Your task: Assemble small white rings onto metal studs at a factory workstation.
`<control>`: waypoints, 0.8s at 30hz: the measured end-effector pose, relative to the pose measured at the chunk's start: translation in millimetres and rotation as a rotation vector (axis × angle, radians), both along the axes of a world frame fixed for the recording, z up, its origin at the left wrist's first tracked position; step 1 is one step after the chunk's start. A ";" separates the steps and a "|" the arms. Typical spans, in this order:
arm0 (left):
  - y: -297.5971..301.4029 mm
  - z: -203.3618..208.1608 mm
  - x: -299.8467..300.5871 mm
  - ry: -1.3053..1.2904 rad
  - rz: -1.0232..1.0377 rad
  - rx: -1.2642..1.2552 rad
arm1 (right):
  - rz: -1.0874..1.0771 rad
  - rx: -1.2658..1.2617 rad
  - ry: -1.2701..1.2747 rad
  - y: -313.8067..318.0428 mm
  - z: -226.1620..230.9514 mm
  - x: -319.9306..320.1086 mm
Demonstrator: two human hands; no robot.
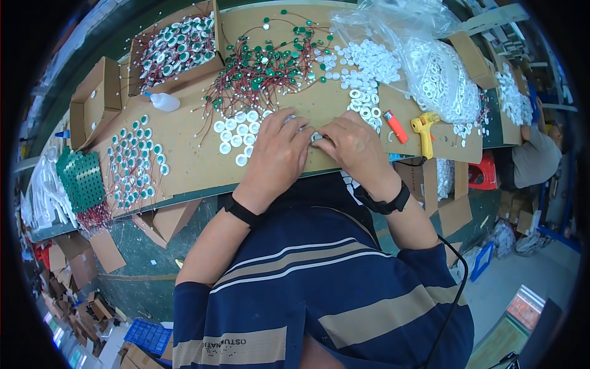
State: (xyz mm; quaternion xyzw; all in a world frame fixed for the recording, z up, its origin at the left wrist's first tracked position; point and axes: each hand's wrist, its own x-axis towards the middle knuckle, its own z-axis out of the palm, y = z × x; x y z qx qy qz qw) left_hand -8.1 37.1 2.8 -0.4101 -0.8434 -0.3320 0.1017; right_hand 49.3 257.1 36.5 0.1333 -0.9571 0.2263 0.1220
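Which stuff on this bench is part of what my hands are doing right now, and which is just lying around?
In hand: left hand, right hand, small disc pinched between them, white discs, wired green discs.
Lying about: orange lighter, yellow glue gun, squeeze bottle, green tray.

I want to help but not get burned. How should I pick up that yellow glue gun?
Probably by its handle. The yellow glue gun lies flat on the cardboard-covered table, right of the orange lighter. Its handle stretches toward the person, with the cord leaving that end. The nozzle seems to sit at the wider far end, so come from the near side and wrap fingers around the handle.
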 end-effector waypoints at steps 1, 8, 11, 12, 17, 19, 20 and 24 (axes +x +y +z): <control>0.0 -0.3 0.0 -0.001 0.001 0.006 | 0.000 0.014 -0.004 -1.1 1.1 -0.6; -2.4 0.4 -0.6 -0.022 -0.009 -0.003 | -0.002 0.048 -0.012 -6.4 2.3 -1.9; -3.2 0.0 -0.6 -0.028 -0.008 -0.002 | -0.025 0.034 -0.024 -9.4 3.3 -1.3; -3.3 -0.3 -0.6 -0.031 -0.008 0.000 | -0.023 0.035 -0.025 -9.6 2.2 -0.5; -2.0 -0.7 -1.1 -0.037 -0.009 0.020 | -0.047 -0.024 0.067 -10.1 -10.8 7.0; -2.9 -0.9 -1.5 -0.036 -0.008 0.021 | -0.044 -0.001 0.112 -11.3 -14.0 8.4; -3.6 -1.0 -1.8 -0.035 -0.007 0.022 | -0.044 -0.001 0.112 -11.5 -14.4 8.9; -3.6 -1.2 -1.7 -0.025 -0.004 0.020 | -0.025 -0.016 0.130 -13.0 -13.5 11.2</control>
